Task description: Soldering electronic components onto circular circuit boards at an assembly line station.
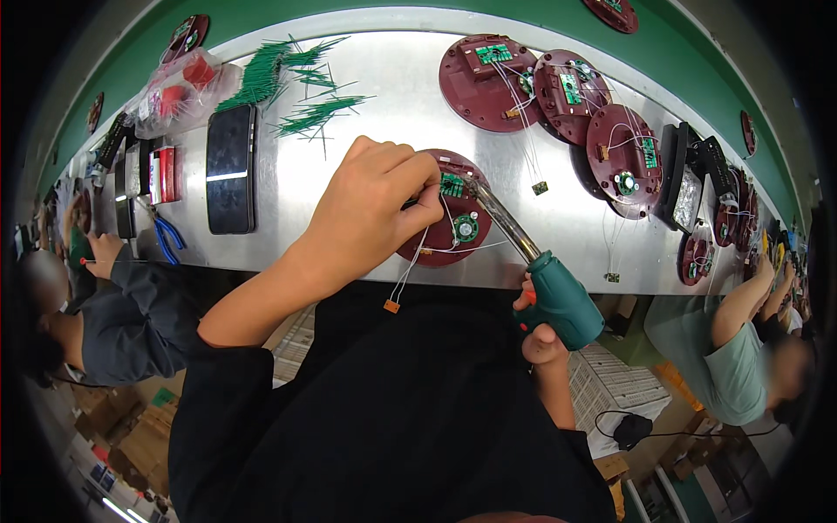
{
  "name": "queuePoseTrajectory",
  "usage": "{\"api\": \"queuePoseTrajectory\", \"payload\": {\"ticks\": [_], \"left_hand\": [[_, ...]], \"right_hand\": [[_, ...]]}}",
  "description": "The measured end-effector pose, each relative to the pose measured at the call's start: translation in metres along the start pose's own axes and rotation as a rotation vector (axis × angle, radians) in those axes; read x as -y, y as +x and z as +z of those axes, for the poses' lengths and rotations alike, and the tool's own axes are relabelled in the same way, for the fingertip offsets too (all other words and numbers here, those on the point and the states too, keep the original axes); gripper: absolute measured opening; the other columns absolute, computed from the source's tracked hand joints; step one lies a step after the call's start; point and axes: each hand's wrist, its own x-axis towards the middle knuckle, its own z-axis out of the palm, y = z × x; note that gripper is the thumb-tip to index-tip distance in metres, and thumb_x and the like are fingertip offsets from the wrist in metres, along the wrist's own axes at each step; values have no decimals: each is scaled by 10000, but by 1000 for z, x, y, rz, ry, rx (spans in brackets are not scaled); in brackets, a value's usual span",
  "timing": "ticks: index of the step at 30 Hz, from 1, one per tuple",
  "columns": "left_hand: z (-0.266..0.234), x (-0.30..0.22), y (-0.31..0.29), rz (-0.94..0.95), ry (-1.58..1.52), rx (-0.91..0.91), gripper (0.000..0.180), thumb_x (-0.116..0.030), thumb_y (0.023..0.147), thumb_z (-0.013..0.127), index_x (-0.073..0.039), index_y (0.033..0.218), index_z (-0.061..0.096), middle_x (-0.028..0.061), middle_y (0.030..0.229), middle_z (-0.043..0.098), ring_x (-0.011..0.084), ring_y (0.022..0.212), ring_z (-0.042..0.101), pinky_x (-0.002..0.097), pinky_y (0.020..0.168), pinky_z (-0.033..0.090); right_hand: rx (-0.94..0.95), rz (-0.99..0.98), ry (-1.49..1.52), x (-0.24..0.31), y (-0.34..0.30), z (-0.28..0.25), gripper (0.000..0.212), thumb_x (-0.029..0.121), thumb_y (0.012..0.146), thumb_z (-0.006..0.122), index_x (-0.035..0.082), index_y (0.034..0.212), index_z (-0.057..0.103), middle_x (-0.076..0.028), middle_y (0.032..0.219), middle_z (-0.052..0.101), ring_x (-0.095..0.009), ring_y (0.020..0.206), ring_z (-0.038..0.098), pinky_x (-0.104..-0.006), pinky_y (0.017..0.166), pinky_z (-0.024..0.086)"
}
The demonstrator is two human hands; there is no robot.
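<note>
A dark red round plastic disc lies in front of me, carrying a green circuit board, a small round speaker-like part and thin white wires. My left hand is over its left side, thumb and fingers pinched together; what they hold is hidden. My right hand is wrapped round the green handle of a pistol-shaped soldering gun. The gun's metal barrel slants up and left, its tip at the green board near my left fingers. A small orange-brown board dangles on wires over the table edge.
More wired discs overlap at the right back of the metal table. Loose green wires lie left of centre, near a black phone, blue-handled pliers and a plastic bag. Co-workers sit on both sides.
</note>
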Motion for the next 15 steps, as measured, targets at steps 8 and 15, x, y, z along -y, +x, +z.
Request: {"api": "queuePoseTrajectory", "payload": {"ticks": [8,15], "left_hand": [[0,-3,-1,-26,11,11,171,-2,784,793,-63,900,683,41,805,663,222,745,637,344,781,464],[1,-2,-1,-22,21,5,169,-1,782,789,-63,893,677,42,800,654,224,740,636,343,776,463]], "right_hand": [[18,-7,-27,0,4,0,722,702,960,699,-9,845,736,-65,761,707,-304,792,717,-369,669,564],[85,-100,-106,3,13,-3,707,693,956,710,-3,835,729,-64,748,696,-322,791,722,-382,679,568]]}}
